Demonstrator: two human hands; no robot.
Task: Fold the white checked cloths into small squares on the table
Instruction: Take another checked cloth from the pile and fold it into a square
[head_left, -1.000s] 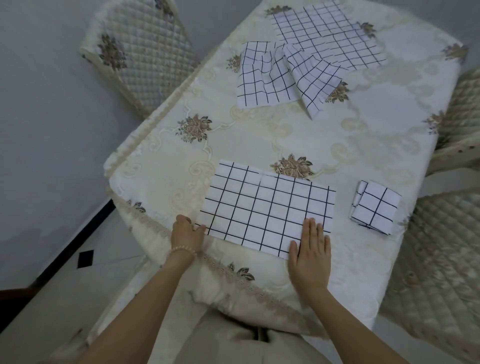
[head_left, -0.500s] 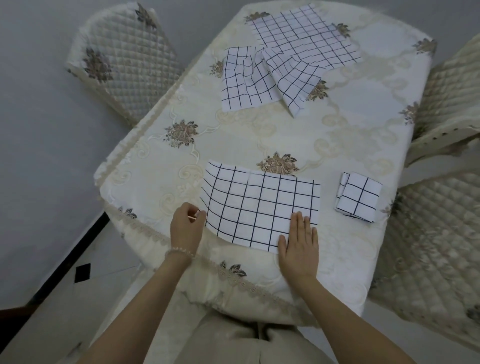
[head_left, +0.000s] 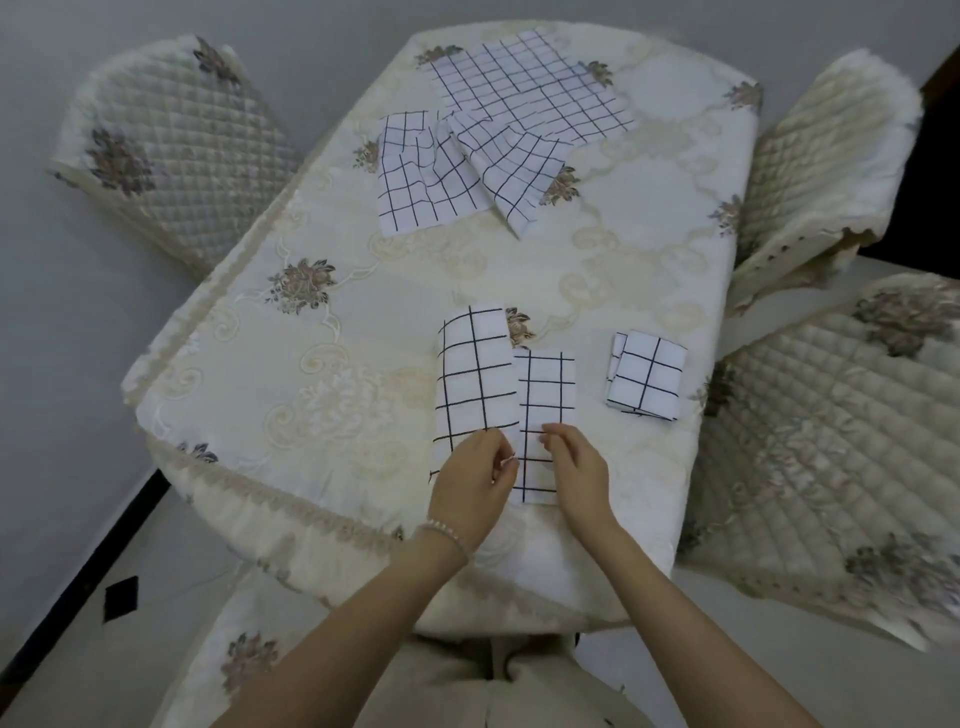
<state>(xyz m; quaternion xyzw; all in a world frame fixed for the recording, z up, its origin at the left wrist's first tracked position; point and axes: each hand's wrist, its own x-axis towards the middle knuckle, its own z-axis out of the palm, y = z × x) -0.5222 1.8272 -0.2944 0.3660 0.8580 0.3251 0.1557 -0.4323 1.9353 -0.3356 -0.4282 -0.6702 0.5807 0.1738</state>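
- Pinching the near left corner of the checked cloth (head_left: 480, 374), the fingers (head_left: 505, 457) of the left hand (head_left: 470, 483) have carried that edge up and rightward; a second ago this hand sat at the cloth's left corner with the cloth spread flat.
- Fingers (head_left: 551, 435) of the right hand (head_left: 579, 470) are now curled on the cloth's near right part; earlier this palm lay flat on it. Whether they actually nip the fabric cannot be told.
- The cloth now stands as a lifted left flap over a flat right strip, near the counter (head_left: 322, 374) front edge.
- Its near edge is hidden behind both hands.
- The folded square (head_left: 647, 382) lies just right of it, as before.
- The unfolded cloths (head_left: 498, 135) stay overlapped at the far end; their number is hard to make out.
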